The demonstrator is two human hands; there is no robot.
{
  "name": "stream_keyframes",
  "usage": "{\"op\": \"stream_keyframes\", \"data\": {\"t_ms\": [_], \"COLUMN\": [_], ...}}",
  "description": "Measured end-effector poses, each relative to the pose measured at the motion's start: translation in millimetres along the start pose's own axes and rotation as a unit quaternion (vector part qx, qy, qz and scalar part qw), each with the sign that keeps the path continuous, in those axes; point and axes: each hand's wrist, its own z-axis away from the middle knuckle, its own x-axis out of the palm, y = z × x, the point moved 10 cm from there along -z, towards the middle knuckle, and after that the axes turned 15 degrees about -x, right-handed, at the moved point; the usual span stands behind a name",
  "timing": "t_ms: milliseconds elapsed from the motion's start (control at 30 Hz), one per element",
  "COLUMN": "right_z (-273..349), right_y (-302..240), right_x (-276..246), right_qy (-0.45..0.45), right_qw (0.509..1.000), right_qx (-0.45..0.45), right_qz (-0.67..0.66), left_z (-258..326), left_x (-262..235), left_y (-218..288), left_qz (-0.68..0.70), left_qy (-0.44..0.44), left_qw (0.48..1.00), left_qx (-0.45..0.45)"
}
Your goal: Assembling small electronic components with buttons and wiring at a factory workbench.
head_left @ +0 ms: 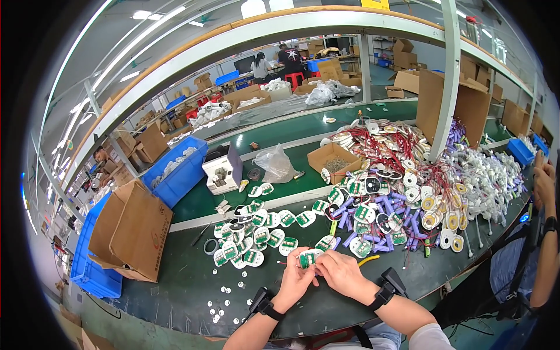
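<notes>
Near the bench's front edge, my left hand (296,282) grips a white rounded housing with a green circuit board (308,260) in it. My right hand (343,275) is closed at the right edge of the same housing, its fingertips pinched there; anything small between them is hidden. Each wrist wears a black strap. Beyond my hands lies a loose group of similar white housings with green boards (261,235). A yellow-handled tool (368,259) lies just right of my right hand, and small white discs (224,289) are scattered to the left.
Purple cylindrical cells (415,228), red wires (389,147) and white parts (487,182) pile up on the right. An open carton of small parts (333,161) and a white machine (223,170) stand behind. Left are a cardboard box (137,233) and blue bins (182,169). Another person's arm (546,233) is at far right.
</notes>
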Motion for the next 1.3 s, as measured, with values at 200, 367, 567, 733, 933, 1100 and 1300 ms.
{"op": "stream_keyframes", "data": {"t_ms": [200,367,567,733,933,1100,1300], "right_z": [1.1,1.5,-1.3,-3.4,-2.8,10.1,20.0], "right_y": [-1.2,-2.0,-5.6,-13.9,-6.3,26.4,33.9], "right_x": [2.6,4.6,1.8,5.3,-3.1,-4.7,15.5], "right_qy": [-0.001,-0.007,0.016,0.023,0.027,0.084,-0.008], "right_qw": [1.000,1.000,1.000,0.998,0.999,0.977,0.966], "right_qx": [0.005,0.010,0.006,-0.017,0.004,0.149,0.213], "right_qz": [0.008,0.013,0.022,0.060,0.024,-0.130,-0.148], "left_z": [0.0,0.2,2.5,3.8,0.2,-6.2,-5.4], "left_x": [-2.0,0.1,6.6,-0.2,0.9,-19.2,-32.7], "left_y": [-5.0,-7.3,-6.0,-5.5,-4.7,-12.1,-8.7], "left_qz": [0.003,-0.014,0.055,-0.050,0.075,0.033,0.081], "left_qy": [0.017,0.022,-0.002,0.074,0.037,0.037,0.045], "left_qw": [1.000,1.000,0.998,0.995,0.996,0.998,0.995], "left_qx": [0.020,0.015,0.008,0.046,0.008,-0.032,-0.043]}}
